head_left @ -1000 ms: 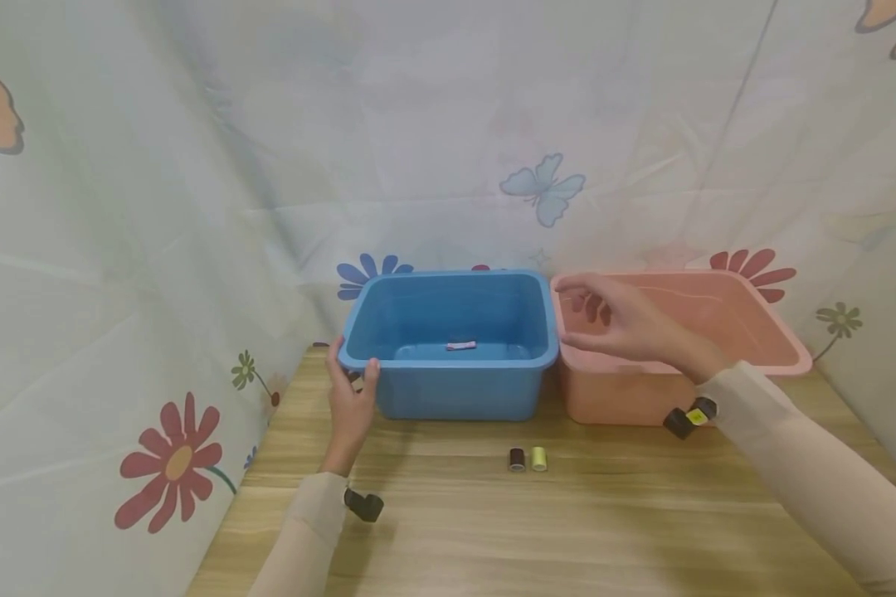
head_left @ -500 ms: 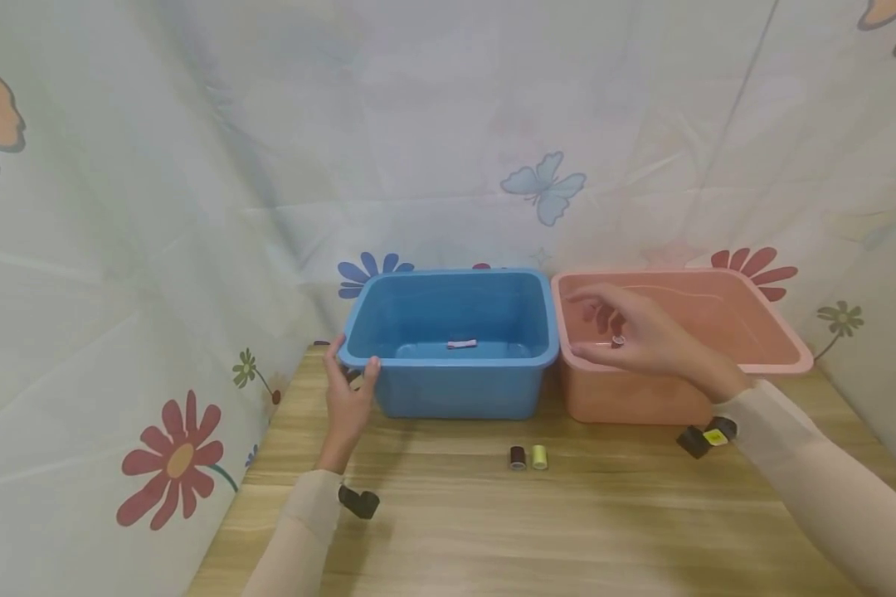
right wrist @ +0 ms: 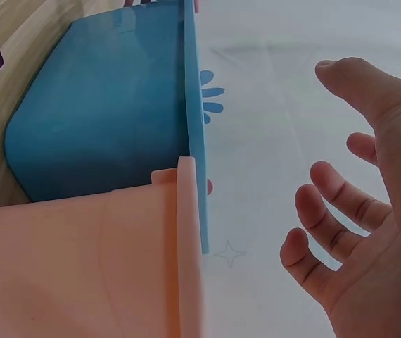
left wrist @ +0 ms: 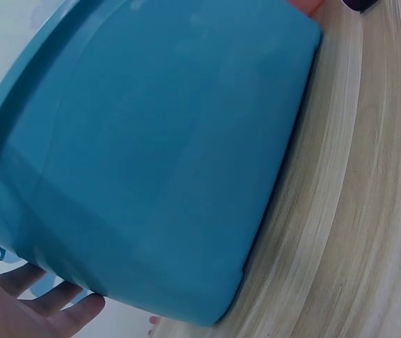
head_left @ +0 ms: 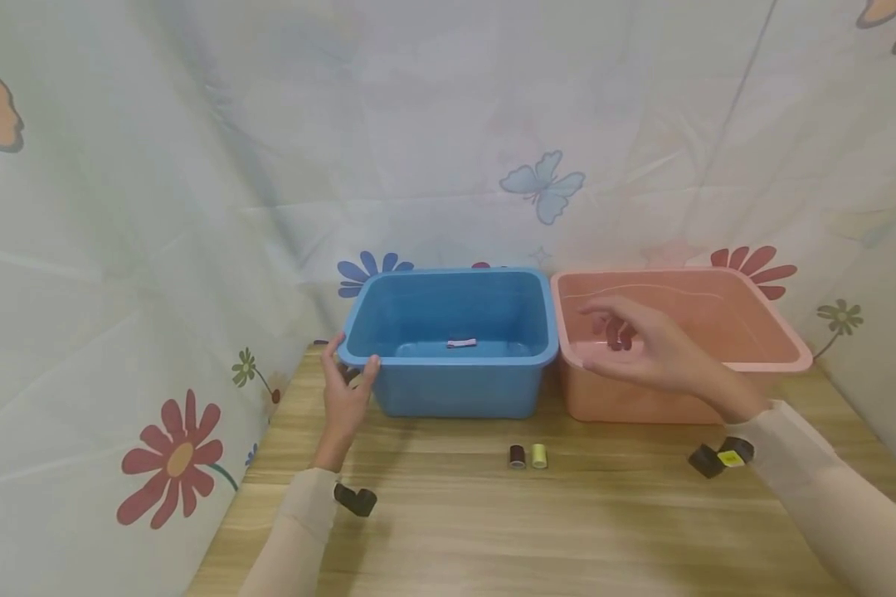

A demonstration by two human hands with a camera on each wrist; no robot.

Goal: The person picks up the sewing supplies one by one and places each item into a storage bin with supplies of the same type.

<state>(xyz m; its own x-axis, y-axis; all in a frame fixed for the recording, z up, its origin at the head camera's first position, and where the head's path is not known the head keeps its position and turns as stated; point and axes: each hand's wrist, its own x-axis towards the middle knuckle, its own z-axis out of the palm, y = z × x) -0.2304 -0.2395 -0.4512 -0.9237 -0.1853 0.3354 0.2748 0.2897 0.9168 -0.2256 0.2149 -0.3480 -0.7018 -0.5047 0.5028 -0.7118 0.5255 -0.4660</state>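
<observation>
My left hand grips the near left corner of the blue bin, thumb at the front of the rim. In the left wrist view its curled fingers lie against the bin's end. A small pale pink strip, kind unclear, lies on the bin floor. Over the near left part of the pink bin hovers my right hand. Thumb and fingers are spread apart there, and the right wrist view shows nothing between them. The hand hides some of the pink bin's inside.
A dark thread spool and a yellow thread spool stand side by side on the wooden table, in front of the blue bin. Both bins stand rim to rim before a flowered curtain.
My right hand has moved slightly right and toward me. A small dark thing with a white end, below it half a second ago, no longer shows. The left hand keeps its grip.
</observation>
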